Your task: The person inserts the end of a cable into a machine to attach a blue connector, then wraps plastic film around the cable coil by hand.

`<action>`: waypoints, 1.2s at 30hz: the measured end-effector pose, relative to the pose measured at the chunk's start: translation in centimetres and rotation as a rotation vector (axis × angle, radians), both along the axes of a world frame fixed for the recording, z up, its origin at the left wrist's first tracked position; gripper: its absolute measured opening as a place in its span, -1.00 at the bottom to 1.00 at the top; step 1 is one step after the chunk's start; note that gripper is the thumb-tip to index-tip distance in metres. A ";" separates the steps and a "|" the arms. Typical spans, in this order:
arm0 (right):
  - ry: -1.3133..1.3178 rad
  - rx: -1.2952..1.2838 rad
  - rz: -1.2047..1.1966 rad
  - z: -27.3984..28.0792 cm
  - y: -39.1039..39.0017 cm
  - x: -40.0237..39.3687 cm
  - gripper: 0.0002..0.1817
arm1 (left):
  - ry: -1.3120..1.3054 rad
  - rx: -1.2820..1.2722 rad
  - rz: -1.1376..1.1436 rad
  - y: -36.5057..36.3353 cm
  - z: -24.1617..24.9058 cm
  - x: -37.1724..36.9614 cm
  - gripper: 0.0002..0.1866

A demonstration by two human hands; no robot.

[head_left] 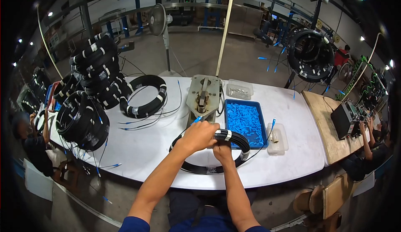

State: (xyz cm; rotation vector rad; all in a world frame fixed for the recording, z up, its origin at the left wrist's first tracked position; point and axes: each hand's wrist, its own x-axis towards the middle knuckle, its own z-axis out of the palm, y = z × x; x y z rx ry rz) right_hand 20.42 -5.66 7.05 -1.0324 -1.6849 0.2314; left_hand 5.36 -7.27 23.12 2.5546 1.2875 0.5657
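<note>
A coil of black cable (239, 140), bound with white ties, lies at the table's front edge before me. My left hand (199, 135) is closed over the coil's far side, with a blue-tipped cable connector (198, 119) sticking out from its fingers toward the metal press (203, 94). The connector's tip is at the press's near edge; whether it touches cannot be told. Just below and to the right, my right hand (222, 150) is wrapped round the coil, its fingers partly hidden. The coil's other blue-tipped end (273, 123) stands up at the right.
A blue tray (264, 123) holds many small blue parts. Clear plastic boxes (240, 86) stand behind and beside it. Another black coil (144, 107) and stacked coils (94, 69) are at the left. More coils (311, 54) hang at the right. Other people sit at both sides.
</note>
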 end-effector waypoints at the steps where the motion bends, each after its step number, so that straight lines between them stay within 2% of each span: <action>1: -0.039 -0.056 -0.048 -1.4 1.6 1.0 -0.84 | 0.000 0.002 -0.001 -0.6 0.4 0.1 -0.72; 2: -0.077 -0.122 -0.094 -2.3 2.3 1.9 -0.86 | 0.024 0.010 -0.053 -1.5 0.7 0.2 -0.72; 3: 0.362 -0.330 -0.192 1.3 1.4 2.5 -0.75 | 0.050 0.017 -0.103 -2.3 0.6 0.2 -0.72; 4: 0.342 -0.418 -0.286 2.9 1.1 2.7 -0.69 | 0.021 0.010 -0.170 -2.9 0.1 0.5 -0.70; 6: 0.213 -0.345 0.008 -0.8 1.0 2.8 -0.73 | 0.023 0.065 -0.092 -2.9 -0.1 1.2 -0.69; 7: 0.012 -0.267 0.000 -1.2 0.5 2.6 -0.81 | 0.011 0.072 -0.089 -2.4 -0.4 1.4 -0.69; 8: -0.145 -0.429 -0.067 -1.6 -0.1 2.7 -0.77 | 0.004 0.088 -0.087 -1.5 -0.3 1.4 -0.69; 10: 0.025 -0.717 -0.113 -0.9 -1.7 2.4 -0.67 | 0.013 0.062 -0.078 -0.6 -0.1 1.2 -0.70; 11: -0.010 -0.764 -0.099 -2.5 -1.1 2.8 -0.52 | 0.018 0.037 -0.065 -0.4 0.0 1.0 -0.71; 12: -0.165 -0.951 -0.148 -1.2 -1.0 2.7 -0.50 | 0.021 0.012 -0.052 -0.2 0.0 0.9 -0.72; 15: -0.120 -0.580 -0.035 -0.5 -1.2 2.0 -0.58 | 0.006 -0.046 -0.043 0.7 0.2 0.9 -0.73; 18: -0.230 -0.673 0.049 1.4 -1.2 1.7 -0.59 | 0.013 -0.051 -0.027 1.1 0.2 1.0 -0.71; 19: -0.205 -0.567 0.073 2.0 -1.8 1.5 -0.60 | 0.025 -0.030 -0.013 1.3 0.1 0.9 -0.70; 20: -0.208 -0.572 0.075 1.5 -1.8 1.6 -0.60 | 0.022 -0.035 -0.010 1.5 0.0 0.9 -0.70; 22: -0.039 -0.714 0.214 0.3 -1.4 1.6 -0.64 | 0.021 -0.053 -0.027 1.7 0.2 0.9 -0.69; 24: -0.119 -0.736 0.156 0.0 -1.3 1.1 -0.64 | 0.029 -0.075 -0.023 1.7 0.5 1.1 -0.70; 26: -0.616 -0.591 -0.176 0.4 -1.4 0.2 -0.63 | 0.014 -0.066 -0.056 1.8 0.6 1.1 -0.72; 27: -0.613 -0.593 -0.175 -1.2 -0.9 0.3 -0.63 | 0.017 -0.068 -0.057 1.9 0.8 1.1 -0.72; 29: -0.509 -0.337 -0.257 -5.8 0.7 0.7 -0.60 | 0.006 -0.134 -0.108 2.0 1.1 1.1 -0.74; 30: -0.508 -0.337 -0.260 -5.3 0.6 0.5 -0.60 | 0.008 -0.134 -0.110 2.1 0.8 1.1 -0.74; 32: -0.905 -0.655 -0.184 -4.1 0.8 -0.2 -0.44 | -0.045 -0.019 -0.164 2.9 -0.7 0.9 -0.74; 33: -0.908 -0.661 -0.145 -4.2 0.7 -0.4 -0.22 | -0.052 0.009 -0.123 3.0 -1.2 1.0 -0.72; 34: -0.903 -0.657 -0.149 -4.4 0.6 -0.4 -0.22 | -0.048 0.015 -0.126 3.0 -1.6 1.1 -0.72; 36: -0.910 -0.706 -0.172 -3.5 -0.1 -0.7 -0.09 | 0.045 0.075 0.006 2.9 -2.2 1.2 -0.64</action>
